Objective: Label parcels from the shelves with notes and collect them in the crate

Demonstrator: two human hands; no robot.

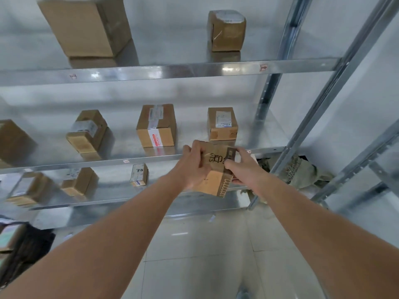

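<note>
1. One parcel [212, 169] is off the shelves and held in the air in front of the middle shelf [151, 157], with both arms stretched out.
2. The left hand [192, 167] is the left grip: its fingers curl over the parcel's top left edge and its palm lies on the near left face, so it is grasping the parcel.
3. The right hand [241, 167] is the right grip: its fingertips pinch the parcel's right edge by a dark printed strip, the other fingers wrapping under that side.
4. The parcel sits between the two grips, tilted, with dark lettering on its upper face and an orange-brown face turned downward.
5. Counted on the shelves: two boxes on the top shelf [194, 69], a tall box [86, 26] far up and left of the grip and a small taped box [226, 31] straight above it.
6. The middle shelf carries four boxes; the nearest box [222, 124] stands just behind and above the grip, touching nothing.
7. The lower shelf [121, 200] shows three boxes, all left of and below the grip.
8. A shelf upright [323, 100] runs just right of the right grip; crumpled greenish packing [302, 171] lies beyond it.
9. A dark crate [23, 251], partly cut off, sits well down and left of the grip on the tiled floor [194, 255].
</note>
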